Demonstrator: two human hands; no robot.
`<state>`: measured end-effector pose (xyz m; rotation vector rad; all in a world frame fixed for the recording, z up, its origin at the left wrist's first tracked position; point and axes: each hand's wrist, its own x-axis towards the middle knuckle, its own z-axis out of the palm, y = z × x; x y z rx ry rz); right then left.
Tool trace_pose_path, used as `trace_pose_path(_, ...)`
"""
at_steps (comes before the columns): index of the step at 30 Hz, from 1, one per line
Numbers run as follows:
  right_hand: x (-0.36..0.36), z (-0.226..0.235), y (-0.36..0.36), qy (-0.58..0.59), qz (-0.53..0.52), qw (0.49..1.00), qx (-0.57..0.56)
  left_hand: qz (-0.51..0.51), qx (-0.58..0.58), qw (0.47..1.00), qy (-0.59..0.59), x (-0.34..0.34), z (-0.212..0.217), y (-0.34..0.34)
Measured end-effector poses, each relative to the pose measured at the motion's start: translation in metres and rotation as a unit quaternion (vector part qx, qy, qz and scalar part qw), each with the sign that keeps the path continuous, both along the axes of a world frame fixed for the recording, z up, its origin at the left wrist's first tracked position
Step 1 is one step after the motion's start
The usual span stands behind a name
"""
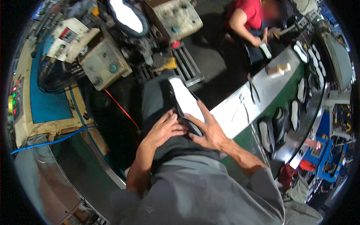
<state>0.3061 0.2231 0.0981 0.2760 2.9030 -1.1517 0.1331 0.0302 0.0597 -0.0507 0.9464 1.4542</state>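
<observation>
A shoe (pixel 186 98) with a white sole and dark upper lies sole up over my dark-trousered lap, its toe pointing away from me. My right hand (pixel 210 131) grips the near end, fingers spread along the sole's right edge and thumb by the dark rim. On the opposite side, my left hand (pixel 165 129) has its bent fingers against the shoe's dark edge. Part of the upper is hidden under the hands and sole.
To the right, a metal-topped bench (pixel 228 116) holds pincers (pixel 254 88) and a wooden-looking block (pixel 278 70). Several shoes (pixel 267 135) stand on the curved rack beyond. Machines (pixel 105 65) fill the left. A co-worker in red (pixel 247 22) holds another shoe (pixel 266 50).
</observation>
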Motion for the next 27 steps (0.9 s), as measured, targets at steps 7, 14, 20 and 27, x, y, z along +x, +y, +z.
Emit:
trace_pose_path(7,-0.007,0.035,0.022,0.046,-0.079,0.996,-0.015,0.308,-0.081,0.836,0.448,-0.229,0.007,0.025)
trace_pose_path(14,-0.092,0.092,0.063,0.097,-0.071,0.987,0.110,0.305,0.024,0.941,0.148,-0.378,0.100,0.158)
trace_pose_path(20,-0.235,0.131,0.085,0.185,0.015,0.972,0.143,0.242,0.035,0.946,0.212,-0.332,0.123,0.087)
trace_pose_path(27,-0.368,0.104,0.074,0.189,0.024,0.971,0.147,0.270,0.238,0.932,0.039,-0.186,0.064,-0.042)
